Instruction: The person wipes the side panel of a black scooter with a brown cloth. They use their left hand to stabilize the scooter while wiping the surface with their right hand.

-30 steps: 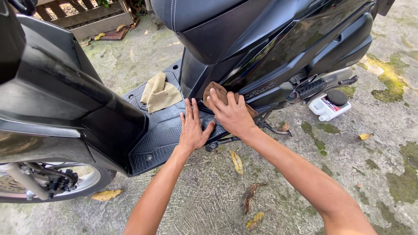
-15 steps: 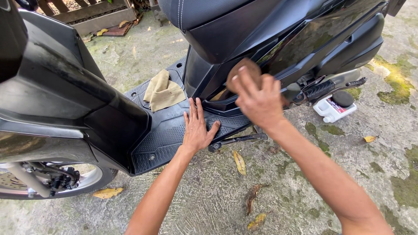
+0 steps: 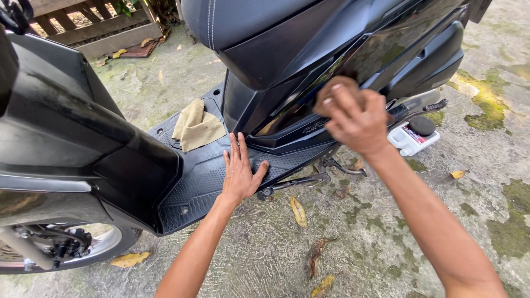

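**Hand with pad on scooter side panel**

The right hand [image 3: 353, 118] is clenched around a brown pad [image 3: 338, 87], of which only the upper edge shows above the fingers. The pad is pressed against the glossy black side panel [image 3: 386, 52] of a scooter, just under the seat [image 3: 243, 22]. The hand is blurred, so how the fingers lie on the pad is hard to tell.

The left hand [image 3: 240, 171] lies flat and released, fingers spread, palm down on the ribbed black footboard [image 3: 193, 185]. It holds nothing. Just beyond its fingertips, further along the footboard, lies a folded tan cloth [image 3: 196, 128], apart from the hand.

Right of the right hand, on the ground behind the scooter's lower body, stands a small white bottle [image 3: 411, 140] with a round black cap and a label in red and dark tones; the label is too small to make out further. It is near the wrist but not touching it.

Below and between the two hands, the metal side stand [image 3: 292, 183] reaches out from under the footboard. The ground [image 3: 359, 237] beneath both forearms is rough concrete with green moss patches and scattered yellow and brown dry leaves. Far left of the left arm, part of the front wheel [image 3: 66, 248] shows.
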